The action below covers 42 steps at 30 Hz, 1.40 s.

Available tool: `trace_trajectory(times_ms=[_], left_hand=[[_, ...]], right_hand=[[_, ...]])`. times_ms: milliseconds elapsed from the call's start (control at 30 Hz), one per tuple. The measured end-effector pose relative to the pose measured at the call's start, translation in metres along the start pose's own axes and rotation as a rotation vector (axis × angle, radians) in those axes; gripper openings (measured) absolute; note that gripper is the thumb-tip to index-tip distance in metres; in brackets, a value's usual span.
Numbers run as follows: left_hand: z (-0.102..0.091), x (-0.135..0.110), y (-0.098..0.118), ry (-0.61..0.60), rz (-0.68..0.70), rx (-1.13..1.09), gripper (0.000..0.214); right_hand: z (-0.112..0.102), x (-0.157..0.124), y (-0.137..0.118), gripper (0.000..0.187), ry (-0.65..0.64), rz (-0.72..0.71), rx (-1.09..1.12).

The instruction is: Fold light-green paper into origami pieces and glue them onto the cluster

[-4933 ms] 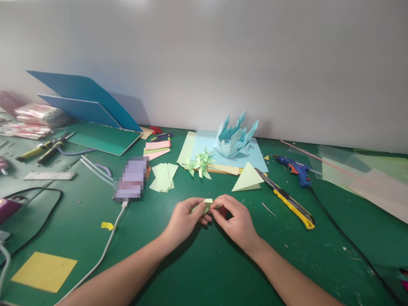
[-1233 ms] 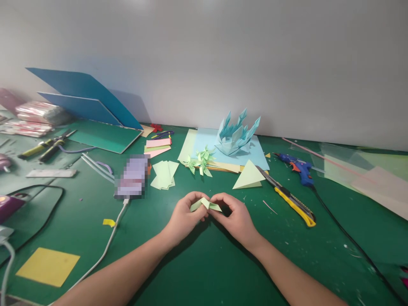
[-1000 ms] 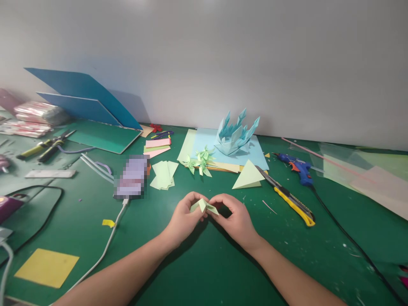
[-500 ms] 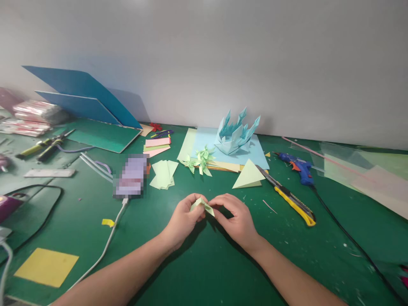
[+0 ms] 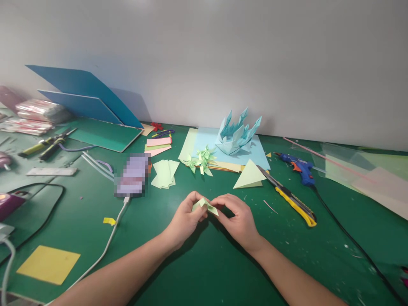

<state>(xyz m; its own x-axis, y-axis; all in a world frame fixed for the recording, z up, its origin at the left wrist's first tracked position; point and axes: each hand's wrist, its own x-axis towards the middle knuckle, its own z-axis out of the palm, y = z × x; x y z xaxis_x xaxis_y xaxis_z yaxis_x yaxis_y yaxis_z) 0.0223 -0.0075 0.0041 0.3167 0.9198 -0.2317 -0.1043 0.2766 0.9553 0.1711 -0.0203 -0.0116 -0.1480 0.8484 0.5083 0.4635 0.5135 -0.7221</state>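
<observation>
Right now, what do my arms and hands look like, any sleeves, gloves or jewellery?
Both are bare. The left hand and right hand wear no gloves, and no ring shows. The left forearm and right forearm are uncovered as far as the picture's lower edge: no sleeve, watch, bracelet or marking is visible.

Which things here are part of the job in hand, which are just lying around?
In hand: light-green folded paper, pinched between left hand and right hand; probably the cut light-green pieces and green paper flowers too.
Lying about: yellow utility knife, blue glue gun, blue paper model, phone, yellow square, pliers.
</observation>
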Motion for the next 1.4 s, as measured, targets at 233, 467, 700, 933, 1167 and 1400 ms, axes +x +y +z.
trace_trajectory(times_ms=[233, 467, 700, 933, 1167, 1400], left_hand=[[0.0009, -0.0005, 0.0028, 0.012, -0.003, 0.01, 0.018], [0.0007, 0.0018, 0.0008, -0.032, 0.003, -0.073, 0.025], [0.0015, 0.0, -0.0027, -0.039, 0.007, 0.026, 0.034], [0.0018, -0.001, 0.0013, -0.043, 0.013, 0.066, 0.036], [0.001, -0.0003, -0.0006, -0.056, 0.041, 0.141, 0.033], [-0.0011, -0.0005, -0.0009, -0.088, 0.031, 0.183, 0.026]], right_hand=[[-0.0004, -0.0006, -0.0007, 0.008, -0.005, 0.001, -0.021], [-0.0008, -0.0002, 0.0007, 0.013, 0.019, -0.004, -0.021], [-0.0003, 0.0003, 0.0024, 0.013, 0.043, 0.029, 0.012], [-0.0002, -0.0007, 0.0043, 0.014, 0.053, 0.034, 0.025], [-0.0014, 0.001, 0.0005, 0.011, 0.023, 0.077, 0.073], [-0.0004, 0.0004, -0.0001, 0.014, 0.016, 0.144, 0.142]])
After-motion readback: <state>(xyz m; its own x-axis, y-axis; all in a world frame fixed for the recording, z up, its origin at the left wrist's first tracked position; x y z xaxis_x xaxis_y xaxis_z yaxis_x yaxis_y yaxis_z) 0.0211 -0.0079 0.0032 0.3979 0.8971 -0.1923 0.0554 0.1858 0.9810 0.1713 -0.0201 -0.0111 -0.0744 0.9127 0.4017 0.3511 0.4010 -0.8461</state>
